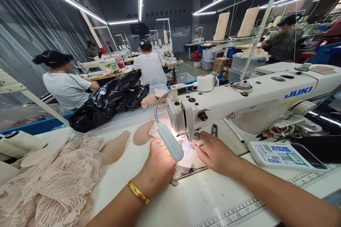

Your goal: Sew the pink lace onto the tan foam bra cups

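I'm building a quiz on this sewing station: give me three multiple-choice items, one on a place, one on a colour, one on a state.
1. Where does the heap of pale pink lace fabric lie?
A. left of the hands
B. on the white JUKI sewing machine
C. on the floor

2. What colour is the bangle on the left wrist?
A. silver
B. gold
C. red

3. What is the grey gooseneck lamp doing?
A. switched off
B. lying flat
C. shining on the needle area

Answers: 1 A, the heap fills the table's left side; 2 B, it gleams yellow; 3 C, bright light falls between the left hand and right hand.
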Motion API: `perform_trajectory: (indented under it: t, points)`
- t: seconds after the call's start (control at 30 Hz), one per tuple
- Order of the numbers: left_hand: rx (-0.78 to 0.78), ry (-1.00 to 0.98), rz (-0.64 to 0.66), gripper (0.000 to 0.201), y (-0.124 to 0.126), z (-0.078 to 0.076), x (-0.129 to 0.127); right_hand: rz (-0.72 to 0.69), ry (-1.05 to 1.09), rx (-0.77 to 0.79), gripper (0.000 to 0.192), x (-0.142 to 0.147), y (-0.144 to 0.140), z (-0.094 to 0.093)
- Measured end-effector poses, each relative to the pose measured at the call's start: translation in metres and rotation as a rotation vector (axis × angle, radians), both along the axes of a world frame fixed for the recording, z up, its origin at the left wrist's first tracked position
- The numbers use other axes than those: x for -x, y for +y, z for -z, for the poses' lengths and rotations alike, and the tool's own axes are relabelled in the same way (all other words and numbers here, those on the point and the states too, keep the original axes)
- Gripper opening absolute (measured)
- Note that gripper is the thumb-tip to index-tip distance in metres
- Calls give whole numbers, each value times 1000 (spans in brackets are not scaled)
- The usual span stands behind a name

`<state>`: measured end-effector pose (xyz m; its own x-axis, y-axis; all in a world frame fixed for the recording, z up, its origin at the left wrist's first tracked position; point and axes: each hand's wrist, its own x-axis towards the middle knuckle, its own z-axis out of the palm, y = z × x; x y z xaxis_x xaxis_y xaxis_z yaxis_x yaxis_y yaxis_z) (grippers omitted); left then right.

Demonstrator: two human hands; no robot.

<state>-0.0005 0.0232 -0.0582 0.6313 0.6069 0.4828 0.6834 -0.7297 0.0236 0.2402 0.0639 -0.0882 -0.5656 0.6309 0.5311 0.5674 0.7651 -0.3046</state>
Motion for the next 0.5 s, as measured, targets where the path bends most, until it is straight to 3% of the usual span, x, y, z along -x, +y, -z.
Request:
perform_trajectory:
  t: [0.27, 0.5]
  points:
    - [-8, 23, -25, 40, -2, 3, -1, -38, 10, 123, 19, -1, 3, -3]
    - [-50, 10, -11, 36, -4, -2, -6, -8, -47, 77, 20, 0, 2, 1]
